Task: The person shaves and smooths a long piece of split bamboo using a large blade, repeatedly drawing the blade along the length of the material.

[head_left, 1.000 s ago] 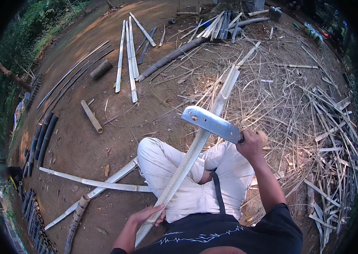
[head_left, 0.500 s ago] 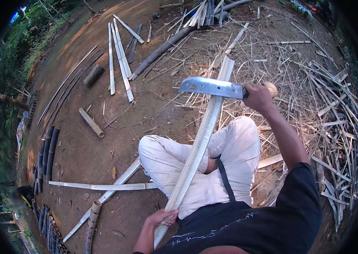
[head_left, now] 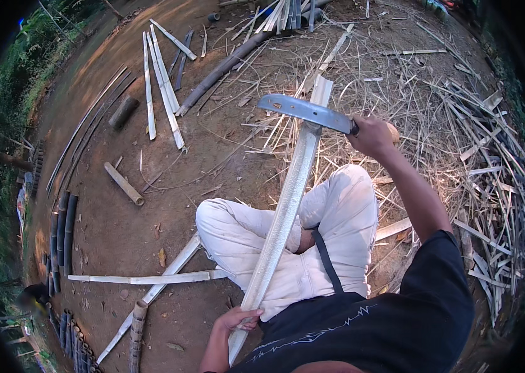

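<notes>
A long pale split bamboo strip slants across my lap, its far end past my knees. My left hand is closed around the strip close to its near end, beside my waist. In my right hand is the handle of a machete. The broad blade, pierced with a few holes, points left and lies across the strip near its far end. Whether the edge touches the bamboo or sits just above it, I cannot tell. A rounded handle end shows behind my fist.
Bamboo shavings and split strips cover the ground ahead and right. Two crossed strips lie left of my knee, near a short bamboo length. Farther out are a dark pole, bamboo pieces and dark bamboo lengths.
The machete has tilted, its tip now higher relative to the handle, and the blade face looks darker. The whole view has shifted slightly. My left hand keeps its hold on the strip.
</notes>
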`<state>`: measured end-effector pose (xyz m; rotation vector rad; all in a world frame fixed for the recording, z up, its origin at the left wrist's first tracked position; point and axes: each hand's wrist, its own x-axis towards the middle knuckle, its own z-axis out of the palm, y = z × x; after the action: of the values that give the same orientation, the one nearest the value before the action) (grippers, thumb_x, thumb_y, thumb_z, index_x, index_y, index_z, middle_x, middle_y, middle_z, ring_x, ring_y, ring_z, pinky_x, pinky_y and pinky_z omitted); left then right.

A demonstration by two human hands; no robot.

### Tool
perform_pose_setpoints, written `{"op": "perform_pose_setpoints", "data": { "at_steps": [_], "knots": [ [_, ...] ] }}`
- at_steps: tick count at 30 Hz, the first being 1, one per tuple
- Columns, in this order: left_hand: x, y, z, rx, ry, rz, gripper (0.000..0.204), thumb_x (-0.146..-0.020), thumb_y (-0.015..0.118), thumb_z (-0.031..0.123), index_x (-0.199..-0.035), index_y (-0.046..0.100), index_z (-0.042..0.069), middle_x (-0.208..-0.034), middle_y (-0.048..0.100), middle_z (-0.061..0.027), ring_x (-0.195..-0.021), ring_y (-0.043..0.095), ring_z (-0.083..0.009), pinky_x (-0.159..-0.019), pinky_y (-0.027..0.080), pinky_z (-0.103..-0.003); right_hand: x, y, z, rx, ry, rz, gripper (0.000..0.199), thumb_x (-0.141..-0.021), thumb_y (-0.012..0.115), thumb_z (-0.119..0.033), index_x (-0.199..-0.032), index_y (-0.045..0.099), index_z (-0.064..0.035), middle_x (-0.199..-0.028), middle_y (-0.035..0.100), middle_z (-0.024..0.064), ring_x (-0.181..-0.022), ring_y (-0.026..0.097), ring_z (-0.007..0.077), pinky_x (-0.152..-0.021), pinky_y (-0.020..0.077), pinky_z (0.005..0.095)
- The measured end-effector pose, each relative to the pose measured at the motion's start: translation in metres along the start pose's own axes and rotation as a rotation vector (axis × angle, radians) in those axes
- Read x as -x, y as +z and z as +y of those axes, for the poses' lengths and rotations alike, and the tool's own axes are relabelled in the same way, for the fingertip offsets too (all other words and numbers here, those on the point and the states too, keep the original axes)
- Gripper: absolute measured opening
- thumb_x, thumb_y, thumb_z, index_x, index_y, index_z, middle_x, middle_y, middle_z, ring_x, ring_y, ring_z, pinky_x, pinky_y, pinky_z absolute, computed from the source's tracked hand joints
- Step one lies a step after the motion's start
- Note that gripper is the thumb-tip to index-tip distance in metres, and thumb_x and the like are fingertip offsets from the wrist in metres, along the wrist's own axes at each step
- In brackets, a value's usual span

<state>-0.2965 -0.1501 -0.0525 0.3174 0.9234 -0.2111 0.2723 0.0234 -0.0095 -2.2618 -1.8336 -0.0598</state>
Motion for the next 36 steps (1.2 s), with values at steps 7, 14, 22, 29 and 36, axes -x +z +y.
{"op": "perform_pose_setpoints", "data": {
  "at_steps": [7, 14, 22, 29, 36],
  "knots": [
    [-0.005, -0.001, 0.003, -0.001, 0.0, -0.013, 0.03, -0.094, 0.071, 0.026, -0.076, 0.053, 0.009, -0.058, 0.042, 0.0012, -0.049, 0.039, -0.0086, -0.046, 0.029, -0.026, -0.037, -0.007, 0.016, -0.042, 0.099, 0.075, 0.027, -0.083, 0.067, -0.034, -0.087, 0.063, -0.0077, -0.083, 0.07, 0.0143, -0.084, 0.07, 0.0331, -0.075, 0.0557, 0.0459],
    [-0.006, -0.02, -0.013, -0.01, -0.032, -0.073, 0.031, -0.096, 0.067, 0.031, -0.079, 0.054, 0.007, -0.059, 0.044, -0.0004, -0.049, 0.04, -0.0102, -0.047, 0.032, -0.027, -0.039, 0.014, 0.036, -0.002, 0.225, -0.007, 0.034, -0.086, 0.064, -0.038, -0.096, 0.064, -0.006, -0.089, 0.07, 0.0185, -0.088, 0.069, 0.0362, -0.081, 0.054, 0.0479],
    [-0.011, -0.032, -0.028, -0.072, 0.108, -0.032, 0.077, -0.098, 0.035, 0.067, -0.09, 0.063, -0.004, -0.074, 0.067, -0.0181, -0.069, 0.071, -0.0294, -0.064, 0.057, -0.037, 0.03, 0.044, 0.003, -0.361, 0.36, 0.231, 0.027, -0.081, 0.071, -0.029, -0.082, 0.062, -0.0034, -0.066, 0.064, 0.0181, -0.069, 0.066, 0.0384, -0.066, 0.0515, 0.0468],
    [0.001, -0.032, -0.026, -0.223, 0.156, 0.065, 0.085, -0.096, 0.033, 0.071, -0.092, 0.063, -0.008, -0.07, 0.065, -0.016, -0.06, 0.067, -0.0246, -0.054, 0.054, -0.036, 0.088, 0.032, -0.038, -0.124, -0.309, 0.301, 0.023, -0.066, 0.073, -0.018, -0.078, 0.057, -0.0083, -0.071, 0.059, 0.0078, -0.067, 0.065, 0.0275, -0.062, 0.0531, 0.0401],
    [-0.017, -0.006, 0.0, -0.135, 0.188, 0.191, 0.057, -0.099, 0.054, 0.054, -0.091, 0.058, -0.003, -0.063, 0.059, -0.0131, -0.048, 0.056, -0.0199, -0.043, 0.046, -0.034, 0.048, 0.016, -0.01, -0.13, -0.121, 0.115, 0.022, -0.072, 0.071, -0.022, -0.082, 0.058, -0.007, -0.073, 0.065, 0.0109, -0.072, 0.068, 0.0314, -0.065, 0.0536, 0.0452]
  ]
}}
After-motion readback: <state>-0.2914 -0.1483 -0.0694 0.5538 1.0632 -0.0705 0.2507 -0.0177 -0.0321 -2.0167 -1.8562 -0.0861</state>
